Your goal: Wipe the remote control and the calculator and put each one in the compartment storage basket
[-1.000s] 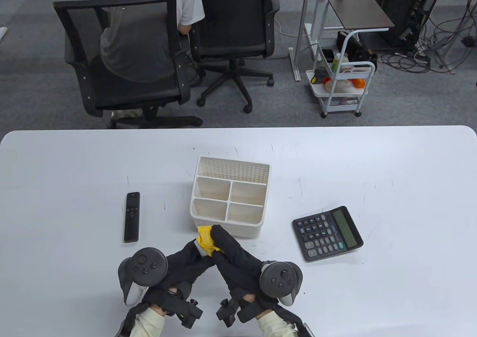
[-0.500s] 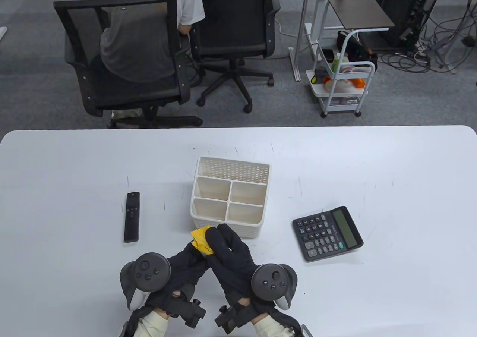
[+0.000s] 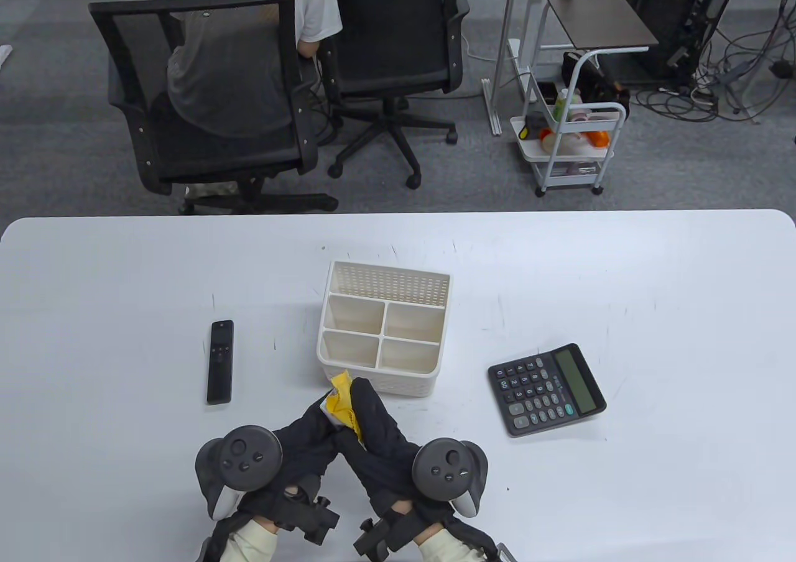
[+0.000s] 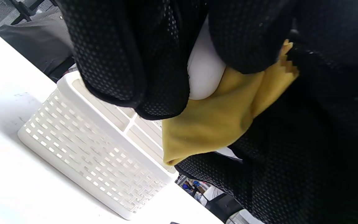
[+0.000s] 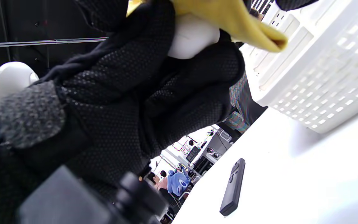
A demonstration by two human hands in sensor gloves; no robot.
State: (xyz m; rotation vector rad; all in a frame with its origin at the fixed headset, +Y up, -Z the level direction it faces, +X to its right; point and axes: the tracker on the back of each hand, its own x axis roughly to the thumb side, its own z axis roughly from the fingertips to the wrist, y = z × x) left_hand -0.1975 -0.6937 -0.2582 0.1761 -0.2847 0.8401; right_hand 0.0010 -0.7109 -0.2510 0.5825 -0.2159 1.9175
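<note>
Since half a second ago, both hands have been drawn slightly toward the desk's near edge, and the yellow cloth (image 3: 344, 400) has been turned more upright. From the table view, the cloth and a white object are gripped together by the left hand (image 3: 311, 437) and right hand (image 3: 379, 431) just before the basket (image 3: 380, 363). The remote control (image 3: 220, 362) lies to its left, the calculator (image 3: 546, 389) to its right, both on the desk (image 3: 653, 288).

From the left wrist view, the white object (image 4: 204, 74) is seen clenched between gloved fingers (image 4: 117, 56), the cloth draped beneath.

From the right wrist view, the remote is seen flat on the desk.
</note>
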